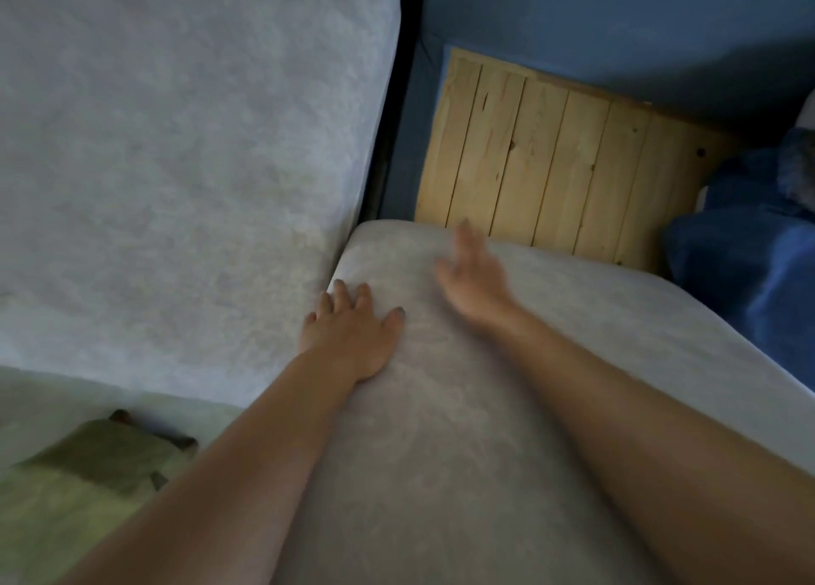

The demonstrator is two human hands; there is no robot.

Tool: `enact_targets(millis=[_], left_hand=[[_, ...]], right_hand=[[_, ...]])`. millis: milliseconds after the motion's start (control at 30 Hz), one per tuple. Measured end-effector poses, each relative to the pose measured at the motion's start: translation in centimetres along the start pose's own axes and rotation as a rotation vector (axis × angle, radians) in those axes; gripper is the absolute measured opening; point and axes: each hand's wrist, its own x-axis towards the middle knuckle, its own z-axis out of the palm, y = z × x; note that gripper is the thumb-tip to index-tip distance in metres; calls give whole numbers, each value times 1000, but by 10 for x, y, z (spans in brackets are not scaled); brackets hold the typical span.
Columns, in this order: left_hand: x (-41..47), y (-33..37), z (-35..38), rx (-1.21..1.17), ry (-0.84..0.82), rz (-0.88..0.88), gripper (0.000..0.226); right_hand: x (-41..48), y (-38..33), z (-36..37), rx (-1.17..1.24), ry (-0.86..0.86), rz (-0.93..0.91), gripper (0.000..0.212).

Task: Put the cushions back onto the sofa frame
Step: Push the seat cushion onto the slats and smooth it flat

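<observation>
The upright cushion (176, 165), the largest item, stands to the left of the left fingertips; its pale grey face meets the seat cushion (441, 452) just beside the little finger. The seat cushion lies under both forearms, and its rounded far edge runs just beyond the fingertips of both hands. Past that edge the wooden slats (551, 161) of the sofa frame are uncovered, so the cushion is judged to be only partly seated. The blue upholstered frame (617, 20) rises behind the slats. A blue fabric bundle (749, 267) lies well to the right of the right fingers. A green cloth (88, 461) lies behind and to the left of the left wrist. The left hand (353, 333) rests flat on the cushion top with its fingers spread and straight, gripping nothing. The right hand (474, 276) is blurred; its fingers appear extended and hold nothing, and contact with the cover cannot be confirmed. Handling, as a judgement: the cushion is bulky foam, soft, light for its volume and not fragile. The napped cover gives friction, so flat palms can push it. To lift it, grip the long side edges. No brand, label or writing is legible.
</observation>
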Motion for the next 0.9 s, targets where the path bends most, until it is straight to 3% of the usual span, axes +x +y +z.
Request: enact_targets(millis=[67,133,200,267,367,433,567,667,700,800,833,900], left_hand=[[-6,-3,0,9,-9,-6,72],[-10,-4,-2,0,-1,-8,71],[-11,-4,-4,4,7,2,70],[-15,-5,-5,14,2,23,70],[-24,-7,-2,28,-8,51,70],[-28,-10,-3,10,6,67,70],[-34,-13,-8,-19,-8,100,72],[-40,-14,-7,-7,-35,109,73],[-41,-14,-8,-2,-29,115,73],[-46,-16,-10,6,-16,142,72],[-49,-17,-10,13,-21,148,72],[-58,-18,-7,45,-47,151,71]], right_hand=[[-5,-3,24,-143,-177,-53,60],[14,-4,13,-108,-278,-5,62],[30,-14,-11,-23,-216,29,64],[25,-22,-7,-2,-83,-50,62],[11,-26,29,-211,-249,-104,61],[30,-27,18,-147,-301,-68,62],[32,-35,2,89,-99,-128,62],[24,-29,28,-168,-274,-166,62],[31,-31,21,-135,-311,-140,62],[49,-45,-1,79,-189,-135,60],[44,-50,7,65,-124,-206,58],[32,-49,34,-161,-199,-277,54]])
